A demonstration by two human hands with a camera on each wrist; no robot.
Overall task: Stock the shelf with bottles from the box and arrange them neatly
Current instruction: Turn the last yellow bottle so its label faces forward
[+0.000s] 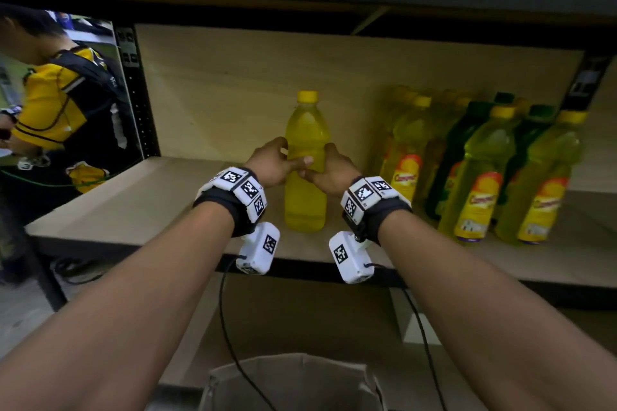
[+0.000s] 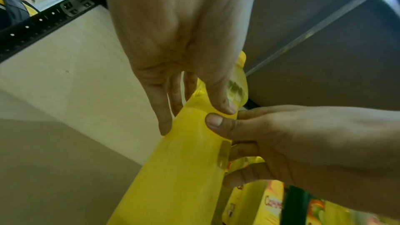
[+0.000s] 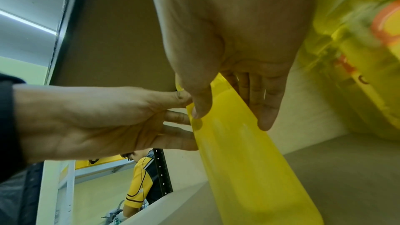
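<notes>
A yellow bottle (image 1: 305, 203) with a yellow cap stands upright on the wooden shelf (image 1: 133, 207), left of the stocked group. No label shows on the side facing me. My left hand (image 1: 283, 157) grips its middle from the left, thumb across the front. My right hand (image 1: 329, 163) grips it from the right at the same height, and the two thumbs almost meet. In the left wrist view the left hand (image 2: 194, 117) pinches the bottle (image 2: 184, 168) between thumb and fingers. The right hand (image 3: 232, 115) in its wrist view clasps the bottle (image 3: 242, 160) the same way.
Several labelled yellow and green bottles (image 1: 477, 170) stand in rows at the shelf's right end. A bare stretch of shelf lies left of the held bottle. The open cardboard box (image 1: 290, 384) sits below me. A person in a yellow shirt (image 1: 56, 103) stands beyond the left upright.
</notes>
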